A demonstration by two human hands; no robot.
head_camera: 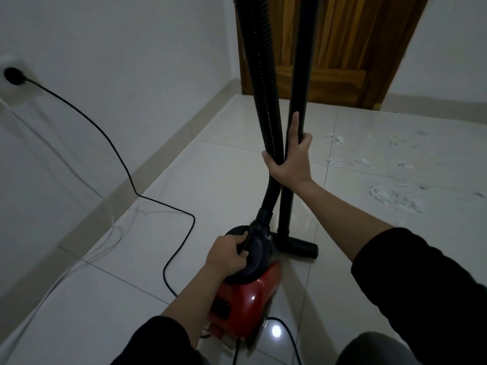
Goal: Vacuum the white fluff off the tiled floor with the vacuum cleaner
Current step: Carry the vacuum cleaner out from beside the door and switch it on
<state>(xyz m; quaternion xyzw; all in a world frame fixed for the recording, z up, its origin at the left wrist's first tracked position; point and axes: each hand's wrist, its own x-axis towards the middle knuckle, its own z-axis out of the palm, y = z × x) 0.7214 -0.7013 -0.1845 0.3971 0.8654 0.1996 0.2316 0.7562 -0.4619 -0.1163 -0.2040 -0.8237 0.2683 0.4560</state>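
Note:
A red vacuum cleaner with a black front sits on the tiled floor near my feet. My left hand grips the black handle on its front end. My right hand is closed around both the ribbed black hose and the rigid black tube, which stand nearly upright. The tube ends in a black floor nozzle resting on the tiles right of the cleaner. White fluff lies scattered over the tiles to the right, apart from the nozzle.
A black power cord runs from a wall plug at the left across the floor to the cleaner. Thin white cables lie along the left skirting. A wooden door stands behind the tube.

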